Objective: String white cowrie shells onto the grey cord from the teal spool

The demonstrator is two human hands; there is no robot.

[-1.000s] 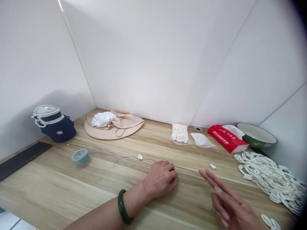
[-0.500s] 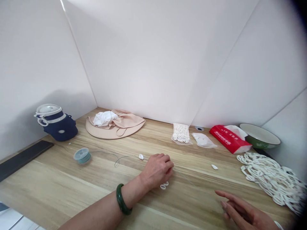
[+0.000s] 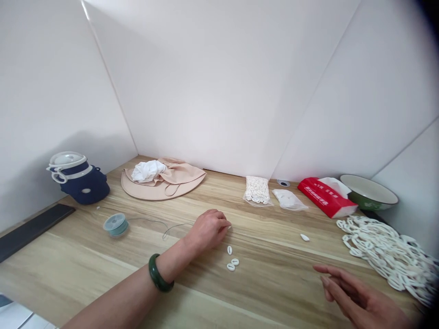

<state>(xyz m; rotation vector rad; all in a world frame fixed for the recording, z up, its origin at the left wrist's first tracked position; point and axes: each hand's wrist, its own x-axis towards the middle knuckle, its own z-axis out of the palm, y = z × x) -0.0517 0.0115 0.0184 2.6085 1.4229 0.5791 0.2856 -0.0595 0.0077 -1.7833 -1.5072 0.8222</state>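
My left hand [image 3: 209, 229] rests curled on the wooden tabletop [image 3: 270, 283], a jade bangle [image 3: 157, 273] on its wrist. A white sliver of a cowrie shell [image 3: 229, 226] shows at its fingertips, the rest hidden by the fingers. Just below those fingers lie several small cowrie shells [image 3: 232, 258]. Thin dark cord [image 3: 147, 220] runs from a teal spool [image 3: 115, 225] towards the hand. My right hand [image 3: 356, 292] hovers at the lower right, fingers apart and empty, nearest to a heap of linked white shells [image 3: 387, 256]. One loose shell [image 3: 304, 237] lies beyond it.
Along the back wall stand a navy lidded flask [image 3: 80, 180], a beige hat with white cloth [image 3: 161, 180], a bag of shells [image 3: 257, 189], a white packet [image 3: 289, 200], a red tissue pack [image 3: 325, 196] and a green bowl [image 3: 368, 193]. A black strip [image 3: 34, 230] lies at the left edge.
My left hand has slid left and back, uncovering several shells on the table. The loose shell by the cord is no longer visible. My right hand has shifted only slightly.
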